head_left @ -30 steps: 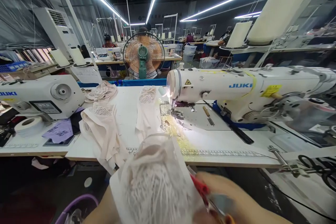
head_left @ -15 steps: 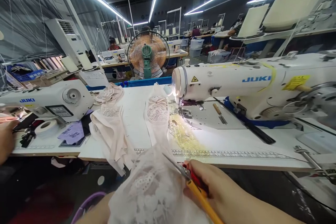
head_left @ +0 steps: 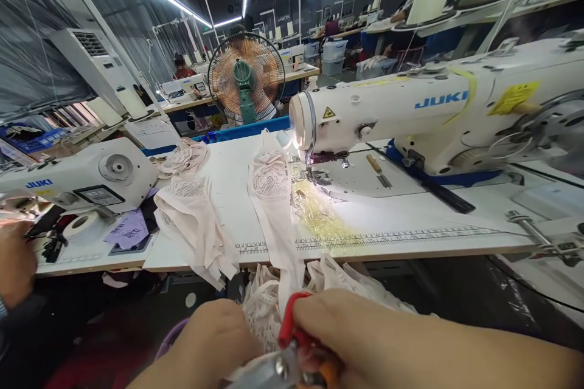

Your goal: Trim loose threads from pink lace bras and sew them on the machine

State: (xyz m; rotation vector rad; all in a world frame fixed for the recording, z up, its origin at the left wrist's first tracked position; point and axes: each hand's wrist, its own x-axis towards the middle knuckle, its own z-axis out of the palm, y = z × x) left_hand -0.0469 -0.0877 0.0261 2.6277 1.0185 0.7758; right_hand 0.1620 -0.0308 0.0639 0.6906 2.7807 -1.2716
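Note:
My right hand (head_left: 328,322) is wrapped round scissors (head_left: 287,358) with red and orange handles. Their blades point down and left, under my left hand, partly out of view. Curled close beside them is my left hand (head_left: 223,328); its fingertips and whatever they grip are hidden. Pale pink lace fabric (head_left: 262,304) bunches between and behind both hands, below the table edge. A long pale lace bra piece (head_left: 271,188) lies on the table by the sewing machine (head_left: 374,103), its strip hanging over the edge towards my hands.
More lace pieces (head_left: 189,213) lie left, overhanging the table edge. A second sewing machine (head_left: 109,176) stands there, with a co-worker's hand (head_left: 16,261) beside it. A ruler strip (head_left: 392,236) runs along the front. Yellowish clear film (head_left: 319,219) and a wooden-handled tool (head_left: 378,169) lie right.
The scissors have swung from pointing up and away to pointing down and left. The sheer lace piece in front has dropped from view, and my left hand has come up into sight.

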